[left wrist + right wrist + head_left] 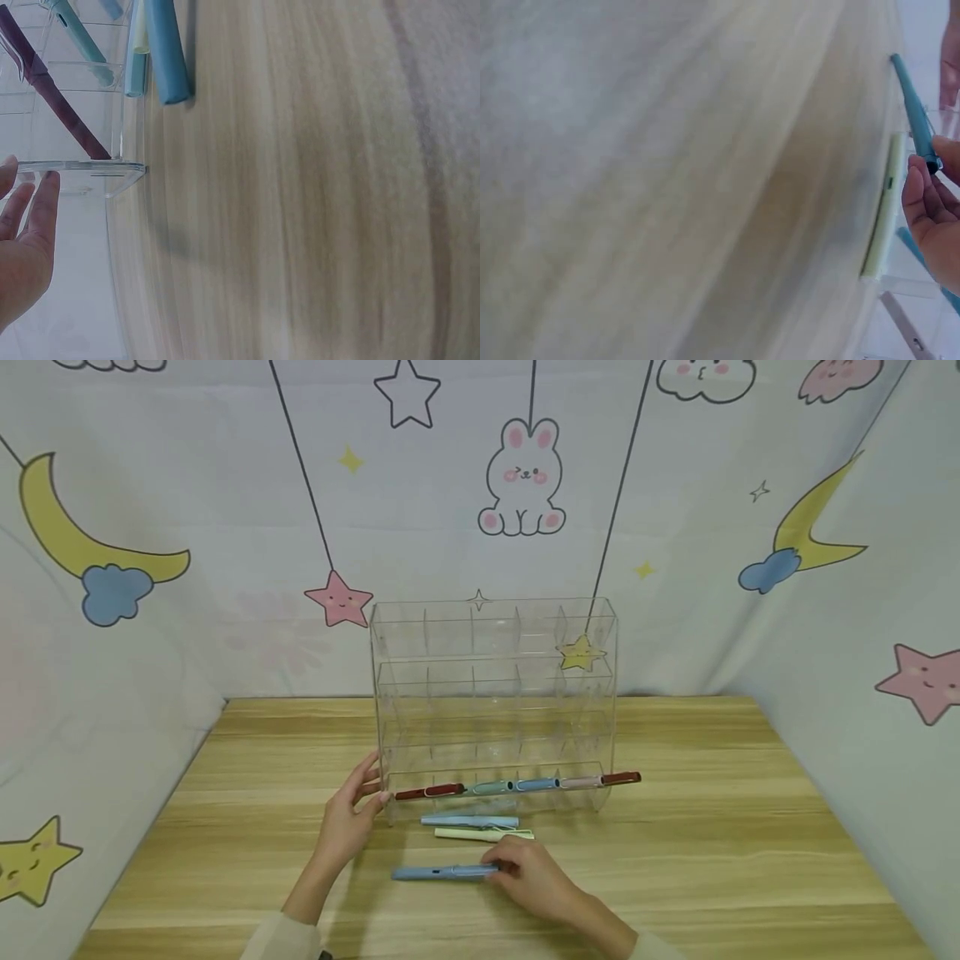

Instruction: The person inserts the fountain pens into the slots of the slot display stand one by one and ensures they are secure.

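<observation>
A clear acrylic rack (pixel 495 670) with several tiers stands upright on the wooden table (pixel 720 827). At its lower left side, my left hand (pixel 349 817) holds the side panel, thumb by the front edge and fingers along the outside. My right hand (pixel 534 875) pinches one end of a blue pen (pixel 438 873) between thumb and fingers, with the pen pointing left. Between this hand and the rack lie a light blue pen (pixel 468 821) and a pale green pen (pixel 468 834). In the right wrist view, the held blue pen (pixel 915 112) shows its dark end at my fingertips.
Along the rack's lowest tier sit a dark red pen (pixel 429 792), a green pen (pixel 489 788), a blue pen (pixel 537 784), a pale pink pen (pixel 581 782) and a brown-red pen (pixel 622 778) jutting past the right side. A patterned white cloth (pixel 435 510) hangs behind.
</observation>
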`<state>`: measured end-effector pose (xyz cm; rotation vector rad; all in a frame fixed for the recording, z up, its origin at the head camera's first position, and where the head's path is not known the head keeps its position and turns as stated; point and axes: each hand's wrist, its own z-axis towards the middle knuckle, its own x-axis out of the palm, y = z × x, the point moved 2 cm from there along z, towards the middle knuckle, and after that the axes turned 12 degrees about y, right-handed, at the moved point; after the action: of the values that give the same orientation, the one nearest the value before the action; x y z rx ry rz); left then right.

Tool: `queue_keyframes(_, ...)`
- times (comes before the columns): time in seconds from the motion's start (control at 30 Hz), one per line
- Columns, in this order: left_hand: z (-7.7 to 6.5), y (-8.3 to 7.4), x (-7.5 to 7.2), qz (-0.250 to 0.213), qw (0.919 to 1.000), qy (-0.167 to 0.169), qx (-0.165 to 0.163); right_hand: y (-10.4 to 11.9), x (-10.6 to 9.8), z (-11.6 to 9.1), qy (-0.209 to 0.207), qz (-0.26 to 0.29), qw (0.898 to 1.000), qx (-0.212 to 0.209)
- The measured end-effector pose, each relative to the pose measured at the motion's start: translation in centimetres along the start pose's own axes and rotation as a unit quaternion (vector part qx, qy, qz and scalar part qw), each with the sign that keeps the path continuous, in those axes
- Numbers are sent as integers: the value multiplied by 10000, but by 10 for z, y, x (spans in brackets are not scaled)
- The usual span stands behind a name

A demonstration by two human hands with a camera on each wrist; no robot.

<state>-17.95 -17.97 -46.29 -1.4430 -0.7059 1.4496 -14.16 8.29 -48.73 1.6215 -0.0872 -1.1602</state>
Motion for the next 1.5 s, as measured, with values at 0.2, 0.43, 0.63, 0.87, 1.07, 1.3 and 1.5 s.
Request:
queue_keyframes(0.2,0,-1,0,29,10000,-11,3,10,-11,-2,-53,164,9998,115)
queue_keyframes(0.43,0,-1,0,28,10000,37,23,26,-33,-5,15,240,9997,101)
queue_keyframes(0.63,1,0,0,54,9999,41,75,43,-60,-3,-226,70,9996,-129)
queue_keyframes(0.87,1,2,0,6,10000,17,45,62,-94,7,-908,-188,9939,-595)
queue_keyframes(1.07,1,2,0,14,10000,27,41,73,-116,24,-1255,-448,9910,-149)
queue_keyframes(1.3,0,2,1,46,9999,89,112,73,-124,49,-1379,-751,9868,385)
queue_keyframes(1.5,0,1,1,117,9998,65,174,73,-120,67,-1232,-735,9878,610)
